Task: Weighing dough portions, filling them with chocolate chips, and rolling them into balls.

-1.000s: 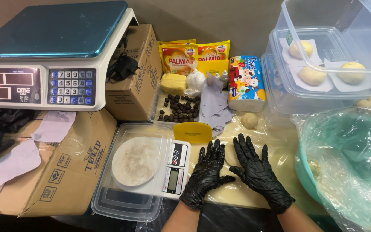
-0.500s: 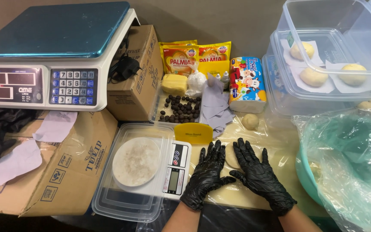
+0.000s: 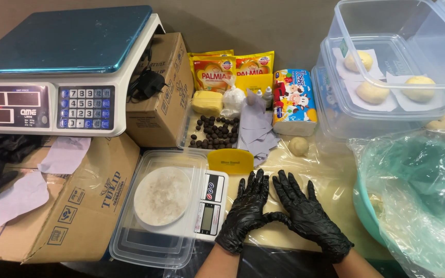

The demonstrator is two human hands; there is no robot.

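Pressing a dough piece flat, likely mid-shaping; next probably calls for lifting and filling it.

Left hand (image 3: 247, 213) and right hand (image 3: 309, 216), black-gloved, fingers spread flat, gripping nothing, cupped around pale dough (image 3: 273, 191) at lower centre on the plastic-covered table (image 3: 336, 177). Yellow scraper (image 3: 230, 160) just above. Yellow pouches (image 3: 231, 69) and a blue-red carton (image 3: 294, 95) upper centre; brown printed boxes (image 3: 86, 206) at left. Small dough ball (image 3: 298, 146) beside the carton; kitchen scale (image 3: 181, 203) just left of the hands.

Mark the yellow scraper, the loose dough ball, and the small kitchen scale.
yellow scraper (image 3: 230, 160), head view, middle of blade
loose dough ball (image 3: 298, 146), head view, its top
small kitchen scale (image 3: 209, 208), head view, display panel
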